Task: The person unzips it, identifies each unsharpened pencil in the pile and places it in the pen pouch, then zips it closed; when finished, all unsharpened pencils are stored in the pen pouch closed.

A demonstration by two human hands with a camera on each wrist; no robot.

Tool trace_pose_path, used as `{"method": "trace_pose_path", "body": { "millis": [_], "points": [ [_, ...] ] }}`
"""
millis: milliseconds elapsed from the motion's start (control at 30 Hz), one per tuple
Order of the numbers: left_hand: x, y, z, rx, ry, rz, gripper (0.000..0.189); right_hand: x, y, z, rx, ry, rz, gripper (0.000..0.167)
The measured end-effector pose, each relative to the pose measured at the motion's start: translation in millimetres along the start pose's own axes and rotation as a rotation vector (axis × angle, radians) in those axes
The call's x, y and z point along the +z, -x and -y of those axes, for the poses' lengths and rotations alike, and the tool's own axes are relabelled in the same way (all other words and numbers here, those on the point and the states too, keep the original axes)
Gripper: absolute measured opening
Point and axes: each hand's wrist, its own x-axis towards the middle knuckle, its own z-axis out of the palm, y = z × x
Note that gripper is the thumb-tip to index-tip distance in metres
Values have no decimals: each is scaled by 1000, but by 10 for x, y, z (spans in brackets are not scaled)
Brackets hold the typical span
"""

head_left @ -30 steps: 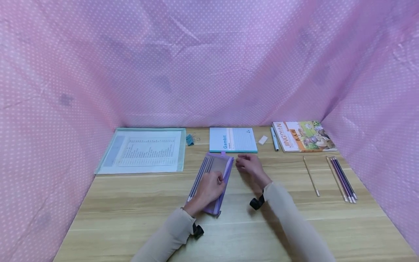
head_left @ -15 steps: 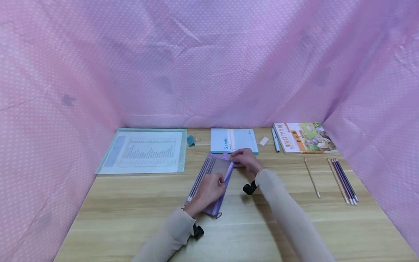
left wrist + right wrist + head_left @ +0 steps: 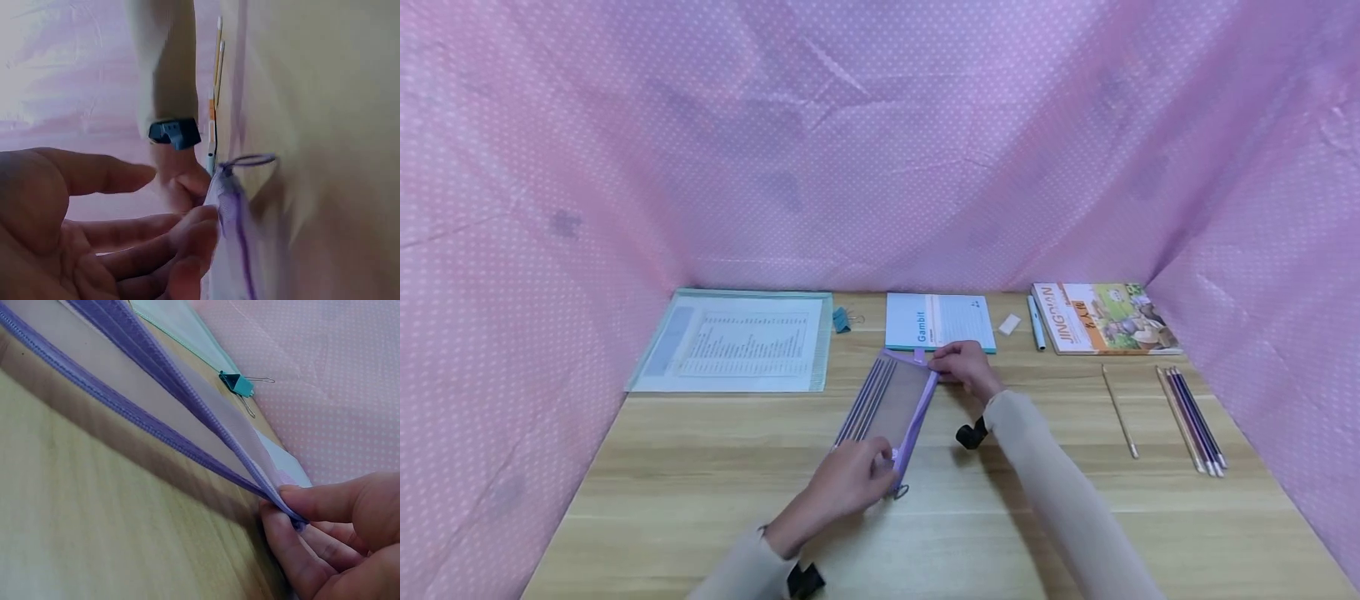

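A purple mesh zipper pouch [image 3: 908, 404] lies on the table with several dark pencils [image 3: 867, 404] along its left side. My right hand [image 3: 966, 367] pinches the pouch's far right corner between thumb and fingers. In the right wrist view, the zipper [image 3: 156, 430] is parted, its two edges meeting at the pinched corner. At the pouch's near end is my left hand [image 3: 847, 482], thumb apart from the fingers. Nothing is held there; the left wrist view has its fingertips [image 3: 203, 228] beside the pouch's end, where a ring [image 3: 253, 160] hangs.
Behind the pouch lies a Gambit notebook [image 3: 940, 321]. A document folder [image 3: 737, 342] and a teal binder clip [image 3: 841, 320] are at left. An eraser [image 3: 1009, 324], a pen [image 3: 1036, 323], a book [image 3: 1105, 318], a single pencil [image 3: 1120, 412] and several grouped pencils [image 3: 1191, 423] sit at right.
My right hand has moved left to the pouch's far corner and pinched it. My left hand has slid from the pouch's middle toward its near end, its fingers loosening.
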Motion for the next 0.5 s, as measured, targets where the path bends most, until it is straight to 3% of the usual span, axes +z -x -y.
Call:
{"method": "trace_pose_path", "body": {
  "millis": [100, 200, 400, 500],
  "points": [
    [32, 228, 89, 29, 22, 5, 32, -7, 0, -6, 1, 11, -5, 30],
    [91, 384, 164, 36, 102, 22, 43, -21, -3, -4, -2, 10, -12, 30],
    [246, 473, 281, 71, 362, 41, 57, -39, 26, -6, -18, 12, -23, 32],
    [307, 481, 323, 57, 455, 27, 60, -39, 79, -31, -19, 28, -22, 31]
  ]
}}
